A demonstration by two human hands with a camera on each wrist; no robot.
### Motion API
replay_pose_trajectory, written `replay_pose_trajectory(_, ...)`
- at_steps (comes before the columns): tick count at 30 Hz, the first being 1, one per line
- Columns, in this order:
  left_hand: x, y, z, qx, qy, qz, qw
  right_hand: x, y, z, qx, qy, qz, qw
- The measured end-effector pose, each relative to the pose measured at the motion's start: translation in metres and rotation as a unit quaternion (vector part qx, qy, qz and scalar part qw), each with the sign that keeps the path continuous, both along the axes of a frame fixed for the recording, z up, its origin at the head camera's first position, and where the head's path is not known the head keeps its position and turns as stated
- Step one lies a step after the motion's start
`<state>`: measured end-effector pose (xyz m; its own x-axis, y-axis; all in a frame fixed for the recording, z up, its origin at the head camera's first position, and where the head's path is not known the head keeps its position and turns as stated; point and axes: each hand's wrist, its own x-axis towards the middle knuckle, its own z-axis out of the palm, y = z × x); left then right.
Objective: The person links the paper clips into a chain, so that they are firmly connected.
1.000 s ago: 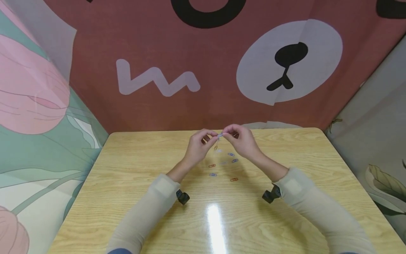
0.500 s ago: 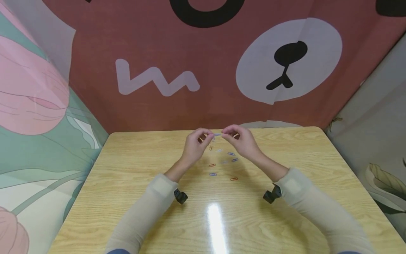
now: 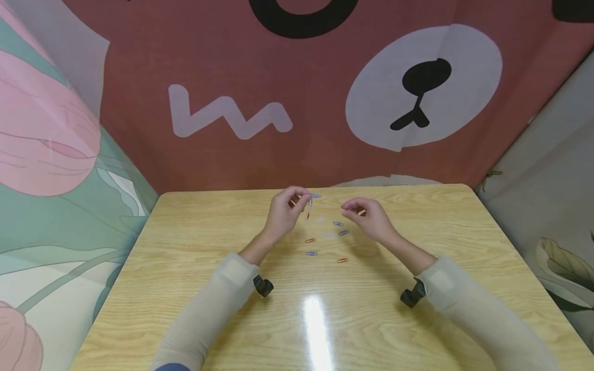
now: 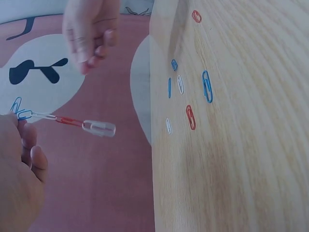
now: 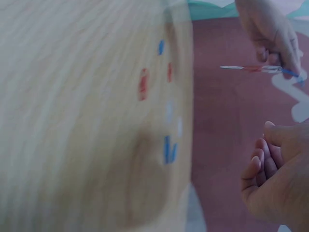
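Observation:
My left hand (image 3: pixel 283 211), raised above the far part of the table, pinches a blue paper clip (image 3: pixel 316 196) between thumb and fingertips. From it dangles a chain of linked paper clips (image 4: pixel 70 121) in blue, white and red, with a white one at its end. To its right is my right hand (image 3: pixel 368 219), apart from the chain, fingers loosely bent and holding nothing visible. Loose paper clips lie below the hands: blue ones (image 4: pixel 207 87), red ones (image 3: pixel 342 260) and white ones (image 3: pixel 321 219). The right wrist view blurs them.
The wooden table (image 3: pixel 185 288) ends at a hanging cloth (image 3: pixel 223 165) printed with a bear's muzzle. Patterned cloths also hang at both sides. Small dark cameras (image 3: pixel 263 286) sit at the wrists.
My right hand has let go of the blue paper clip and moved right and nearer the body. My left hand has shifted slightly left with the chain.

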<state>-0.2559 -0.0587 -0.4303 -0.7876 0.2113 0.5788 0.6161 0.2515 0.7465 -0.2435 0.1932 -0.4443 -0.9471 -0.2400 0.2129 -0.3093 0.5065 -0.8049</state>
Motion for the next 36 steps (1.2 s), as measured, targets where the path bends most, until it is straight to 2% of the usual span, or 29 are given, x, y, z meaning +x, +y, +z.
replay_pose_trajectory(9, 0.0, 0.0, 0.0, -0.007, -0.007, 0.007, 0.9999, 0.003, 0.022, -0.03, 0.032, -0.033, -0.009, 0.999)
replay_pose_trajectory(16, 0.0, -0.001, 0.0, 0.0, -0.006, 0.005, 1.0, 0.002, 0.026, -0.044, 0.03, -0.082, 0.013, 0.996)
replay_pose_trajectory(28, -0.001, -0.001, 0.001, -0.003, 0.005, 0.009, 0.9999, 0.0, 0.022, -0.056, 0.085, -0.086, -0.014, 0.993)
replay_pose_trajectory(36, -0.002, 0.0, -0.001, 0.006, 0.006, 0.003, 1.0, -0.003, 0.016, -0.057, 0.108, -0.062, -0.017, 0.992)
